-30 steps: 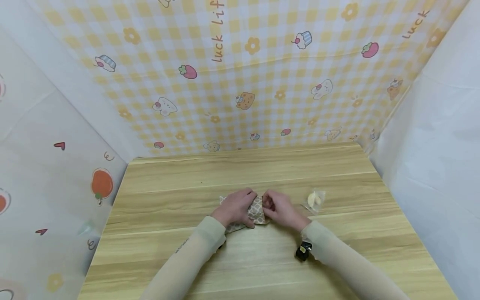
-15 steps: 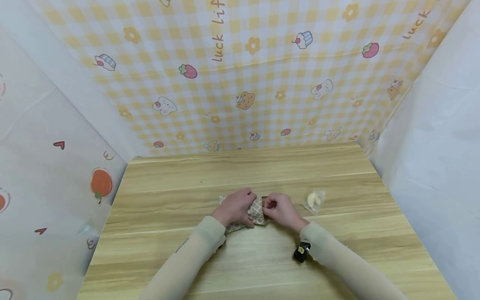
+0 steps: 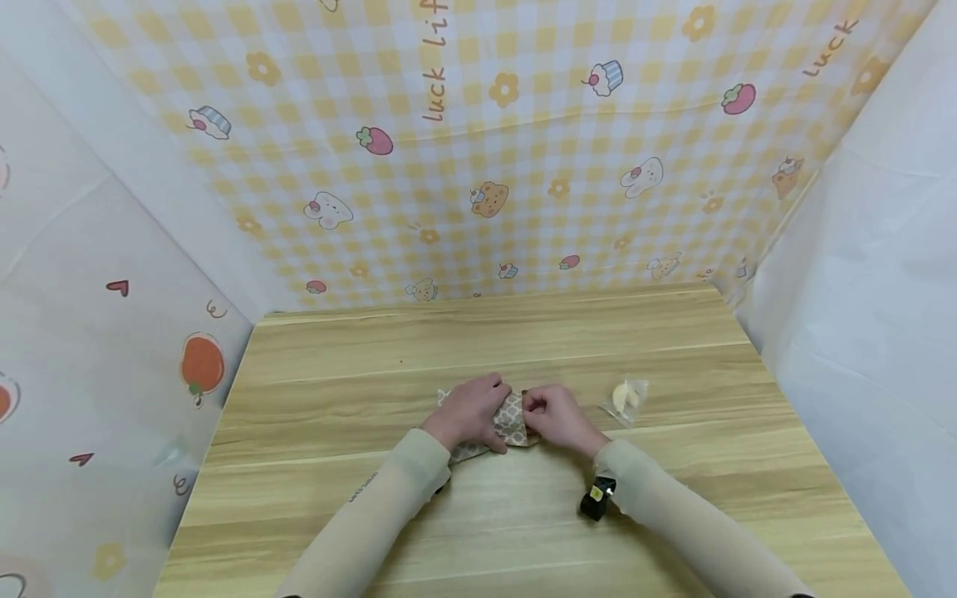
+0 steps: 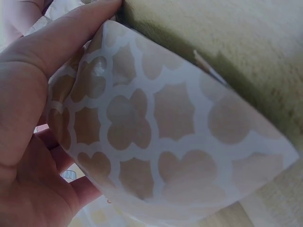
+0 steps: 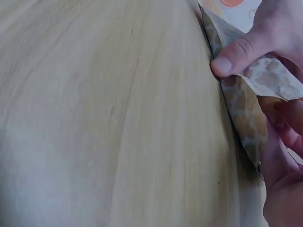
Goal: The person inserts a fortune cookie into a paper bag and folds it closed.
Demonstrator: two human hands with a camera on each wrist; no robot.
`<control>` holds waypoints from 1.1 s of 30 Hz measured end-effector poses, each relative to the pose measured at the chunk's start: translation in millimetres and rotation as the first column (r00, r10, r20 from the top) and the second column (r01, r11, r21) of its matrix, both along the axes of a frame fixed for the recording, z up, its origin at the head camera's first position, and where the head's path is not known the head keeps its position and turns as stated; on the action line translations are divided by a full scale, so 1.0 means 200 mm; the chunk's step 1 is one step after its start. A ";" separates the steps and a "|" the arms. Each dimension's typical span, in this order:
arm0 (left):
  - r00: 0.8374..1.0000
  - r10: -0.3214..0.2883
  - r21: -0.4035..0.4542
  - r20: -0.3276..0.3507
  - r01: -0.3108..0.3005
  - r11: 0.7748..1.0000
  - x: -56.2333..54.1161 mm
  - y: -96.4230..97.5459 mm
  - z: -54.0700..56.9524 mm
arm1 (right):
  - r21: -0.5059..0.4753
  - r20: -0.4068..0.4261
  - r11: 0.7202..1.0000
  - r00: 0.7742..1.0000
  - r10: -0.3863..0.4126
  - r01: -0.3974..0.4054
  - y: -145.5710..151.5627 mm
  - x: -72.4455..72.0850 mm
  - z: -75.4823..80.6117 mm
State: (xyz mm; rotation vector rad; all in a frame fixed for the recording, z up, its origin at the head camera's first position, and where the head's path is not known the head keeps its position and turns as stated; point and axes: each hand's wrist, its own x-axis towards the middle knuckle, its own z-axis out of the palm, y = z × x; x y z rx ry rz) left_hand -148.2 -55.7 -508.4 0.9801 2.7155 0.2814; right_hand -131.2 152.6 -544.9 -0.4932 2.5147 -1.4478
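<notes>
A brown paper packet with a white lattice pattern [image 3: 511,420] lies near the middle of the table. My left hand [image 3: 473,412] grips it across the top, thumb toward the near side and fingers toward the far side. In the left wrist view the paper [image 4: 175,113] spreads to a pointed corner beyond the thumb. At the packet's right end, my right hand [image 3: 557,417] pinches at the edge with bent fingers. Seen from the right wrist, the packet's side [image 5: 244,111] is creased, and the left thumb presses on its edge. What lies inside the packet is hidden.
Right of the right hand, a cream-coloured piece in a clear plastic wrapper [image 3: 626,400] lies on the wooden table [image 3: 336,357]. A yellow checked cloth [image 3: 463,166] hangs behind the table, with white sheets [image 3: 860,274] at the sides.
My right hand has shifted slightly at the packet's right end, its wrist moving a little left. The left hand and the packet have stayed nearly in place.
</notes>
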 end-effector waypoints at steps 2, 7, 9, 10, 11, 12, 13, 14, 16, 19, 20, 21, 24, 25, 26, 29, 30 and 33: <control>1.000 -0.003 0.000 -0.004 0.003 1.000 0.00 0.00 0.00 | -0.028 0.022 1.000 1.000 0.015 -0.014 0.00 0.00 0.00; 1.000 -0.003 0.007 -0.005 0.003 1.000 0.00 0.00 -0.01 | -0.104 0.095 0.994 0.995 0.042 -0.032 -0.01 0.00 -0.02; 1.000 -0.003 0.009 -0.003 0.003 1.000 0.00 0.00 -0.01 | -0.146 0.132 0.988 0.989 0.062 -0.043 0.00 0.00 -0.04; 1.000 -0.003 0.009 -0.003 0.003 1.000 0.00 0.00 -0.01 | -0.171 0.153 0.984 0.985 0.076 -0.049 0.00 0.00 -0.04; 1.000 -0.003 0.008 -0.003 0.003 1.000 0.00 0.00 -0.01 | -0.197 0.175 0.979 0.980 0.093 -0.058 0.00 0.00 -0.05; 1.000 -0.003 0.008 -0.003 0.003 1.000 0.00 0.00 -0.01 | -0.224 0.196 0.972 0.974 0.113 -0.068 0.01 0.00 -0.06; 1.000 -0.004 0.007 -0.002 0.004 1.000 0.00 0.00 -0.01 | -0.249 0.205 0.965 0.969 0.135 -0.082 0.01 -0.01 -0.07; 1.000 -0.005 0.006 -0.002 0.005 1.000 0.00 0.00 -0.01 | -0.269 0.217 0.959 0.964 0.153 -0.092 0.02 -0.01 -0.08; 1.000 -0.006 0.003 -0.001 0.006 1.000 -0.01 0.00 -0.01 | -0.299 0.229 0.947 0.955 0.190 -0.116 0.02 -0.01 -0.09; 1.000 -0.003 0.002 0.005 0.003 1.000 -0.01 0.00 0.00 | -0.307 0.223 0.941 0.951 0.214 -0.140 0.03 -0.02 -0.10; 1.000 -0.002 0.003 0.007 0.002 1.000 -0.01 -0.01 0.00 | -0.300 0.222 0.944 0.952 0.210 -0.139 0.02 -0.02 -0.10; 1.000 -0.001 0.005 0.009 0.001 1.000 -0.01 -0.01 0.00 | -0.294 0.218 0.946 0.954 0.205 -0.136 0.02 -0.02 -0.09; 1.000 -0.002 0.014 0.011 0.001 1.000 -0.01 -0.01 0.00 | -0.290 0.210 0.950 0.961 0.178 -0.112 0.00 -0.03 -0.08; 1.000 -0.003 0.016 0.010 0.003 1.000 -0.01 -0.01 0.00 | -0.280 0.208 0.955 0.965 0.160 -0.098 -0.01 -0.03 -0.07; 1.000 -0.005 0.019 0.008 0.005 1.000 -0.01 -0.01 0.00 | -0.271 0.206 0.959 0.968 0.141 -0.082 -0.01 -0.03 -0.07; 1.000 -0.010 0.022 0.004 0.010 1.000 0.00 -0.01 0.00 | -0.234 0.199 0.972 0.976 0.084 -0.036 -0.03 -0.03 -0.06; 1.000 -0.011 0.022 0.001 0.011 1.000 0.00 -0.01 -0.01 | -0.215 0.196 0.976 0.979 0.063 -0.020 -0.03 -0.03 -0.06; 1.000 -0.010 0.016 -0.003 0.010 1.000 0.00 -0.01 0.00 | -0.188 0.194 0.982 0.981 0.026 0.012 -0.04 -0.02 -0.06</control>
